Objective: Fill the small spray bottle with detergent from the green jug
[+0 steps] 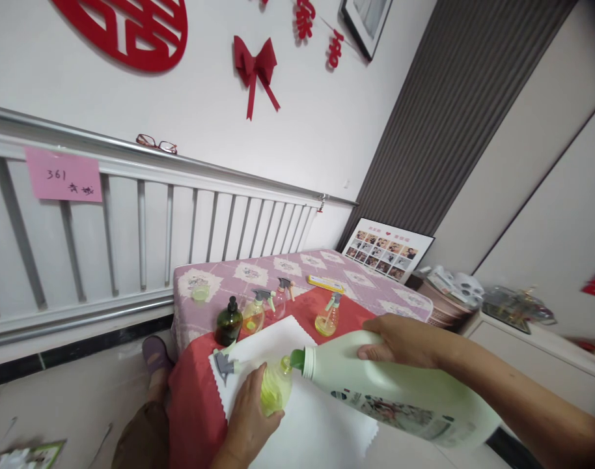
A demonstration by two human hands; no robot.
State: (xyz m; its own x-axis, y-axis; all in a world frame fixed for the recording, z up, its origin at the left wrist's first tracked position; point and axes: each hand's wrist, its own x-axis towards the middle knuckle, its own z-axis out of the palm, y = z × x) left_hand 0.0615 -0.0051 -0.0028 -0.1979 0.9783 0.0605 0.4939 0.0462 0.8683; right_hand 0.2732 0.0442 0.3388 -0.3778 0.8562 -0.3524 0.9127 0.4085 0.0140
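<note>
Jug (400, 391) tilted over hand-held bottle (275, 387)

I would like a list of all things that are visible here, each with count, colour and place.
large jug: 1, white, green spout, tilted over white cloth
small bottle: 1, yellow-green, at jug spout
white cloth: 1, on red cloth
spray bottles: 3, clear with yellow liquid, table
pump bottle: 1, dark green, table
glasses: 1, red, radiator top
pink note: 1, radiator
left hand: holds small bottle
right hand: on jug
</note>
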